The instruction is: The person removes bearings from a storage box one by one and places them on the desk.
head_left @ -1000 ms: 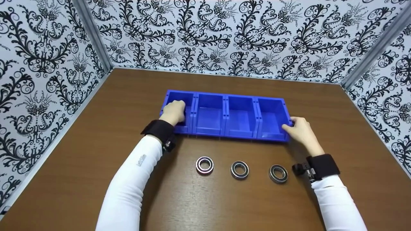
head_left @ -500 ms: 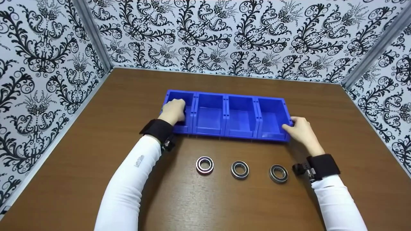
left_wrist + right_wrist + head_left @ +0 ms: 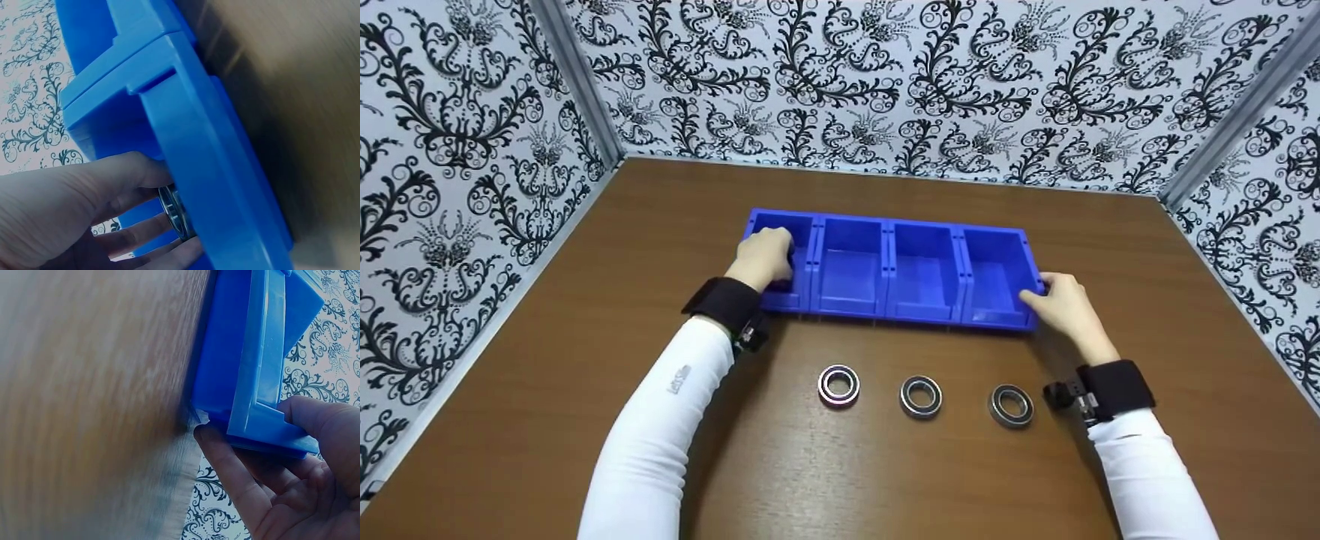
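Note:
A blue four-section bin [image 3: 926, 311] stands on the brown table. My left hand [image 3: 763, 253] reaches down into its leftmost compartment. In the left wrist view the thumb and fingers hold a metal ball bearing [image 3: 175, 212], partly hidden behind the compartment's front wall. At the bin's right end my right hand [image 3: 1061, 306] grips the side wall, the thumb over the rim and the fingers outside, as the right wrist view also shows. On the table before the bin lie three more bearings: a left one [image 3: 838, 386], a middle one [image 3: 920, 397] and a right one [image 3: 1010, 406].
The bin's other three compartments show bare blue floors. Patterned wall panels [image 3: 885, 90] enclose the table [image 3: 780, 480] at the back and both sides, with grey metal posts [image 3: 577, 82] at the corners.
My left hand has shifted slightly back and to the left within the leftmost compartment. The right hand, the bin and the three bearings on the table keep their places.

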`<control>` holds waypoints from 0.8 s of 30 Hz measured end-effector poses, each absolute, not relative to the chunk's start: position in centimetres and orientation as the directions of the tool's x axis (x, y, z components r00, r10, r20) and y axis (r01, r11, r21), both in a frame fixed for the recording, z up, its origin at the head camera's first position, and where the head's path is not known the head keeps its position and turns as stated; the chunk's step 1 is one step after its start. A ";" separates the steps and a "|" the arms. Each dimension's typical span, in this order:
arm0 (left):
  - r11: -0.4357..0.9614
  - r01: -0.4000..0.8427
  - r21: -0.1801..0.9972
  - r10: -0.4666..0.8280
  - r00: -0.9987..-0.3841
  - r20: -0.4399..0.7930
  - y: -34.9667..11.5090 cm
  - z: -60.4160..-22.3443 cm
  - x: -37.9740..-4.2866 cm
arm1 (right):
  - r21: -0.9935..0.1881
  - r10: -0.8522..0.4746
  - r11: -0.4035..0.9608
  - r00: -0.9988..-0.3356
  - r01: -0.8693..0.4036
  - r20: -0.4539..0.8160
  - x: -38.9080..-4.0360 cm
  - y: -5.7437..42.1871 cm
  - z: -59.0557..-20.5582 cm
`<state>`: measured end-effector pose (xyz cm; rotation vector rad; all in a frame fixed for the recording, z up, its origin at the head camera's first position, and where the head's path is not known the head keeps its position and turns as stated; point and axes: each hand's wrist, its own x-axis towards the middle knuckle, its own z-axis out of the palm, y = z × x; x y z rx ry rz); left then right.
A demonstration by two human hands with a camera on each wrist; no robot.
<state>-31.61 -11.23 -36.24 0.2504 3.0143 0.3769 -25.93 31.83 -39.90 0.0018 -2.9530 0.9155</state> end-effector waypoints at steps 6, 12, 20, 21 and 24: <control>0.951 0.162 0.264 0.184 -0.981 -0.063 -11.5 -36.0 -31.6 | -0.568 0.022 0.823 -0.999 -0.009 0.049 -25.9 31.9 -39.9; 0.949 0.159 0.273 0.182 -0.981 -0.063 -11.6 -35.7 -31.5 | -0.574 0.023 0.819 -0.999 -0.006 0.043 -25.9 31.9 -39.9; 0.943 0.162 0.290 0.186 -0.981 -0.056 -11.8 -35.2 -31.3 | -0.575 0.025 0.818 -0.999 -0.002 0.039 -25.9 31.9 -39.9; 0.943 0.163 0.292 0.186 -0.981 -0.055 -11.8 -35.2 -31.3 | -0.575 0.025 0.818 -0.999 -0.001 0.038 -26.0 31.9 -39.9; 0.941 0.164 0.297 0.187 -0.981 -0.050 -11.9 -35.1 -31.3 | -0.577 0.025 0.817 -0.999 -0.003 0.040 -26.0 31.9 -40.0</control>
